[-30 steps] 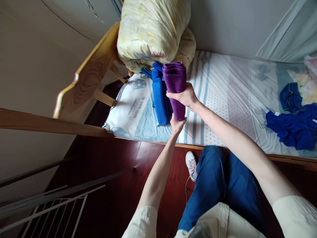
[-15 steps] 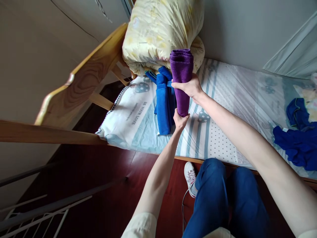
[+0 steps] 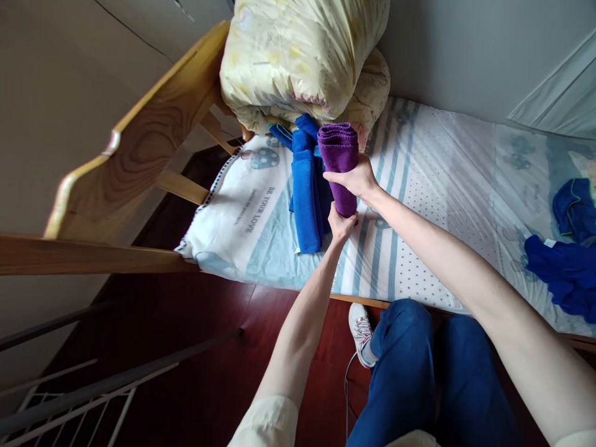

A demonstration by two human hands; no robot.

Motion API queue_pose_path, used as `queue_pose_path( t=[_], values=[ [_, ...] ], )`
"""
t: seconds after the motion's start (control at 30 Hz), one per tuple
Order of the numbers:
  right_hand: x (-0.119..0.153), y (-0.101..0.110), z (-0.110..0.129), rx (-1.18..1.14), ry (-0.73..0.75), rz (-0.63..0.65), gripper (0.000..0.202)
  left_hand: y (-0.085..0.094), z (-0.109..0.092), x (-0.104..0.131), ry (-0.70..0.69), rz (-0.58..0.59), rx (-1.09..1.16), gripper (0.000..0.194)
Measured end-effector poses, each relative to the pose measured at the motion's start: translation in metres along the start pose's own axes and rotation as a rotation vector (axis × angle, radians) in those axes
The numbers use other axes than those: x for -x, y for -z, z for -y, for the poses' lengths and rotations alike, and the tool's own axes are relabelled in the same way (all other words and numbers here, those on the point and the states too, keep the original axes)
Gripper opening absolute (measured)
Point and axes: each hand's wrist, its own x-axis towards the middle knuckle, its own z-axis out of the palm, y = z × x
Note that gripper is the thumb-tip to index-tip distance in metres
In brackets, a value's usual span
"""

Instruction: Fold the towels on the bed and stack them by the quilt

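Note:
A purple towel (image 3: 339, 149), folded into a long narrow bundle, is held up over the bed by both hands. My left hand (image 3: 342, 222) grips its near, lower end. Farther up, my right hand (image 3: 357, 179) is closed round its right side, thumb lying across the front. Just left of it, folded blue towels or cloths (image 3: 306, 198) lie in a strip on the bed sheet; the purple bundle partly covers them. The fingers behind the purple towel are hidden.
A yellow quilt (image 3: 298, 56) is piled against the wall at the bed's head end. Crumpled dark blue clothes (image 3: 565, 267) lie at the right. The wooden headboard (image 3: 153, 130) rises on the left. A cable (image 3: 347, 391) runs over the floor beside my shoe.
The far end of the purple towel has tipped down and nearer, so the bundle looks shorter. Both hands keep their grip. The camera view has shifted slightly.

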Motion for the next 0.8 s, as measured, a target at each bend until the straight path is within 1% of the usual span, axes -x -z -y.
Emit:
queue_pose_path(
  t=[0.23, 0.6, 0.7, 0.8],
  values=[
    [0.002, 0.003, 0.004, 0.003, -0.011, -0.005, 0.035, 0.002, 0.003, -0.003, -0.026, 0.024, -0.012, 0.066],
    [0.006, 0.002, -0.001, 0.012, 0.022, -0.012, 0.034, 0.004, 0.012, -0.001, -0.039, 0.046, -0.032, 0.066],
    [0.007, 0.004, -0.002, 0.042, 0.036, -0.012, 0.039, 0.004, 0.014, -0.003, -0.034, 0.056, -0.050, 0.067],
    [0.003, 0.003, -0.006, 0.069, 0.082, 0.034, 0.053, 0.003, 0.014, -0.004, -0.069, 0.057, -0.092, 0.075]
  ],
)
